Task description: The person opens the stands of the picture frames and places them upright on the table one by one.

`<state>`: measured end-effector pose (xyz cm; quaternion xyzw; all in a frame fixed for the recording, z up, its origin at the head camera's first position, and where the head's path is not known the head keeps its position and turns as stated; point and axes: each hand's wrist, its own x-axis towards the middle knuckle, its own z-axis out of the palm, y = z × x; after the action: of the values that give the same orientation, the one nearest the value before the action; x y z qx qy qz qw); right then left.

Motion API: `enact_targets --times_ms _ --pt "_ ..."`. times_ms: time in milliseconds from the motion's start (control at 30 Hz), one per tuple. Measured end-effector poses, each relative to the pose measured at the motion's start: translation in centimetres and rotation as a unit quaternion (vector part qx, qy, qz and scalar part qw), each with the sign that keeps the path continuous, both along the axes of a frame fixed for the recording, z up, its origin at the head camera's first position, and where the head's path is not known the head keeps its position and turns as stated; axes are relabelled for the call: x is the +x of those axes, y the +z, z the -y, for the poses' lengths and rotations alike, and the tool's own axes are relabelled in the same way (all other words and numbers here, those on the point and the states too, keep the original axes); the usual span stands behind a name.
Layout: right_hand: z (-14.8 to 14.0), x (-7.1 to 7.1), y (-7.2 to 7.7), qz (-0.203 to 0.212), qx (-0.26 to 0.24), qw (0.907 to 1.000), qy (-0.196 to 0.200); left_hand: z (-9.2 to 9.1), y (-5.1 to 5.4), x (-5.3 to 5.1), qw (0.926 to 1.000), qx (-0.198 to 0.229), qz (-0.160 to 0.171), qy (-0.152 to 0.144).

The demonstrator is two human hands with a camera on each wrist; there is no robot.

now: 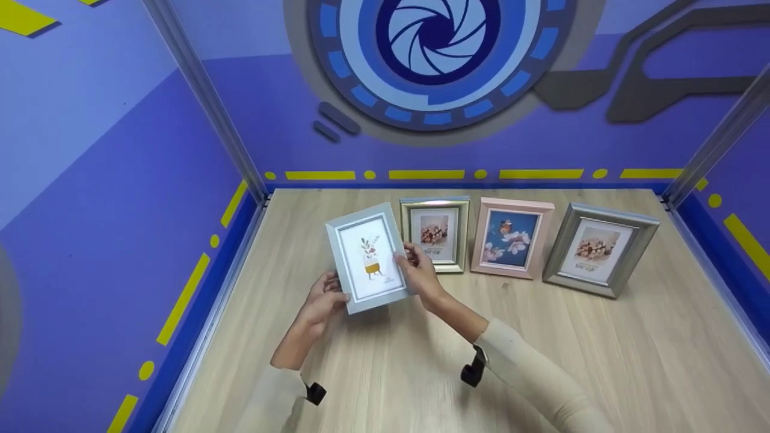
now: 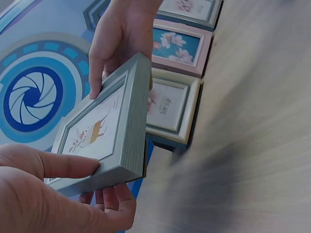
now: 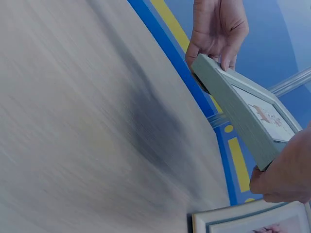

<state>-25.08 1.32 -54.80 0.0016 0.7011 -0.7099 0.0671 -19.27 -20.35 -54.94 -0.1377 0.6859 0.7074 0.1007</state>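
Observation:
A pale grey-green picture frame (image 1: 368, 257), with a potted-plant drawing inside, is held tilted above the table. My left hand (image 1: 323, 305) grips its lower left corner, thumb on the front and fingers behind, as the left wrist view shows. On the opposite side, my right hand (image 1: 421, 273) pinches the right edge, thumb on the face. In the right wrist view the held frame (image 3: 243, 116) is seen from its lower edge, above its shadow. Just behind my right hand stands a gold picture frame (image 1: 459, 240), partly covered by the held frame and the fingers.
To the right of the gold one stand a pink picture frame (image 1: 544, 240) with a bird and blossoms, and a silver-grey picture frame (image 1: 639, 255), angled. The wooden table (image 1: 511, 355) is bounded by a blue back wall (image 1: 252, 120) and side walls.

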Motion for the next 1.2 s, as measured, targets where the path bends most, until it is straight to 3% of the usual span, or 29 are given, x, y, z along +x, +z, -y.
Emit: enact_targets --times_ms 300,633,967,1200 --pt "-5.1 1.0 1.3 0.013 0.017 0.9997 -0.009 -3.0 1.3 -0.6 0.9985 0.001 -0.024 -0.049" --pt "-10.7 2.2 1.3 0.042 0.009 0.9986 -0.031 -7.2 0.9 -2.1 0.9921 -0.001 -0.043 -0.118" --pt "-15.0 2.2 0.8 0.082 -0.018 0.9959 -0.032 -11.3 0.6 -3.1 0.9886 0.009 -0.05 -0.141" --pt "-16.8 2.6 0.7 0.103 -0.075 0.9919 0.001 -12.3 0.5 -3.0 0.9859 0.016 -0.058 -0.157"
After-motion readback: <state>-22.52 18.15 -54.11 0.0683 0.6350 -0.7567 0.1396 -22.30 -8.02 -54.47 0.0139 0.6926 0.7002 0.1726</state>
